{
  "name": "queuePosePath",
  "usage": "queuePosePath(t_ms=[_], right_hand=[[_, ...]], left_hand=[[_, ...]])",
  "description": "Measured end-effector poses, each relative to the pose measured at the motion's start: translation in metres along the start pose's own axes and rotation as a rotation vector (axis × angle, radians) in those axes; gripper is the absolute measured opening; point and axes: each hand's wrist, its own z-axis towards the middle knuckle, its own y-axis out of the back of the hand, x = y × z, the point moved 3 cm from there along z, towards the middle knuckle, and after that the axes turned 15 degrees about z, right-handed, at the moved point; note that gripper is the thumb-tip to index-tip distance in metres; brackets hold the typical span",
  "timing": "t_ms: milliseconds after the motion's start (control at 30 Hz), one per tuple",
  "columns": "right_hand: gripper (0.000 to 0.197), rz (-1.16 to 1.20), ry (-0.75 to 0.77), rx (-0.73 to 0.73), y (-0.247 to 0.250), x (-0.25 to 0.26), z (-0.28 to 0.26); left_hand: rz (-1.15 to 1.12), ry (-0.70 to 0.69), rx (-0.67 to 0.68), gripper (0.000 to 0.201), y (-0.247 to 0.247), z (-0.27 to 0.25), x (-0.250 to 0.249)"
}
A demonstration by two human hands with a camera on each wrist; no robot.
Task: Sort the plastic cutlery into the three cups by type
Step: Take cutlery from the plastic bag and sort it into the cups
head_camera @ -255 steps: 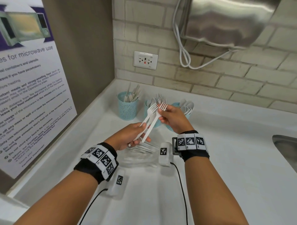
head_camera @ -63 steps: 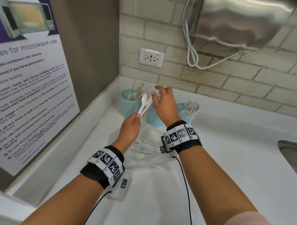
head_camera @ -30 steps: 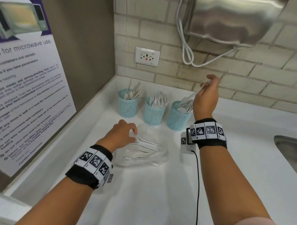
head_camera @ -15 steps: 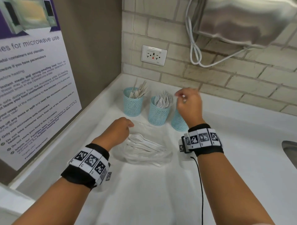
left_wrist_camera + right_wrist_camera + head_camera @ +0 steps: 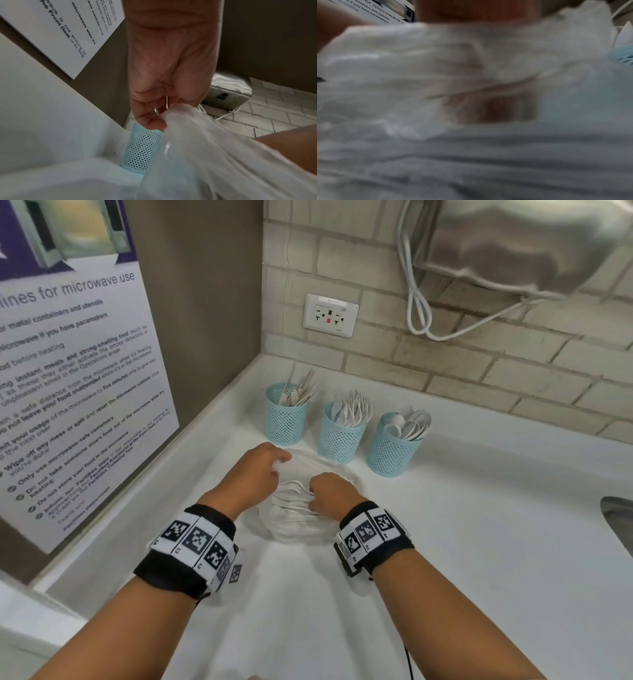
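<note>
Three teal mesh cups stand in a row by the back wall: the left cup [image 5: 286, 419] holds knives, the middle cup [image 5: 342, 434] forks, the right cup [image 5: 394, 448] spoons. In front of them lies a clear plastic bag [image 5: 294, 529] with several white cutlery pieces [image 5: 291, 498] inside. My left hand [image 5: 279, 463] pinches the bag's upper edge [image 5: 171, 112] and holds it up. My right hand [image 5: 313, 496] is at the bag's mouth, fingers curled round cutlery handles. The right wrist view is blurred and filled by bag plastic [image 5: 471, 60], so its fingertips are hidden.
The white counter [image 5: 479, 559] runs to a metal sink [image 5: 618, 518] at the right edge. A microwave-use poster [image 5: 68, 371] covers the left wall. A wall outlet [image 5: 330, 315] and a hanging white cable [image 5: 419, 302] sit on the brick backsplash.
My right hand has come down from the right cup to the bag and closed on cutlery. My left hand has taken the bag's edge and raised it.
</note>
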Motion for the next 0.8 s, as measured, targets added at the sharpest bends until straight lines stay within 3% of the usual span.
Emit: queuePosePath(t_ms=[233,333,567,633,733,800], right_hand=[[0.011,0.068,0.015,0.064,0.008,-0.003,-0.006],[0.032,0.089,0.049,0.057,0.025,-0.005,-0.009],[0.042,0.172,0.096,0.053,0.053,-0.003,-0.020],[0.040,0.359,0.098,0.039,0.063,-0.005,-0.025],[0.013,0.972,0.135,-0.017,0.076,-0.004,-0.031],[0.019,1.289,0.120,-0.105,0.081,-0.004,-0.027]], left_hand=[[-0.004,0.033,0.042,0.044,0.002,0.001,-0.004],[0.004,0.056,0.067,0.046,0.003,0.000,-0.004],[-0.003,0.077,0.086,0.048,0.006,0.000,-0.008],[-0.031,0.108,0.012,0.048,0.010,0.002,-0.006],[-0.243,0.107,-0.164,0.042,0.017,0.004,-0.011],[-0.446,0.091,-0.079,0.033,0.017,0.003,-0.026]])
